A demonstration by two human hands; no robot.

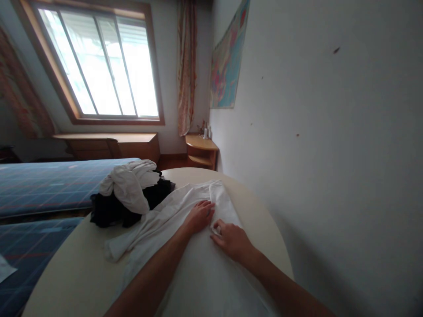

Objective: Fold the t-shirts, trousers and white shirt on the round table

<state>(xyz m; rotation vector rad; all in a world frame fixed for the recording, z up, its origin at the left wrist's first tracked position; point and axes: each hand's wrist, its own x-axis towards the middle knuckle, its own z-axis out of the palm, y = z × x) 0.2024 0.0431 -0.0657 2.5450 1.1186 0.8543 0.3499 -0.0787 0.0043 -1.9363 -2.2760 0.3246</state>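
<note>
A white long-sleeved shirt [191, 264] lies spread on a round cream table [264, 211]. The collar end is at the far side, and one sleeve stretches out to the left. My left hand [200, 215] rests flat on the front of the shirt, its fingers reaching to the strip of cloth down the middle. Just nearer and to the right, my right hand [233, 241] has its thumb and forefinger curled on a fold of that strip. The shirt's lower end is blurred and partly covered by my forearms.
A heap of white and black clothes [130, 185] sits on the table's far left. Blue checked mattresses [49, 182] are beyond the left edge. Close on the right stands a white wall [330, 176]. A corner shelf [201, 143] and a wooden desk [139, 138] stand at the back.
</note>
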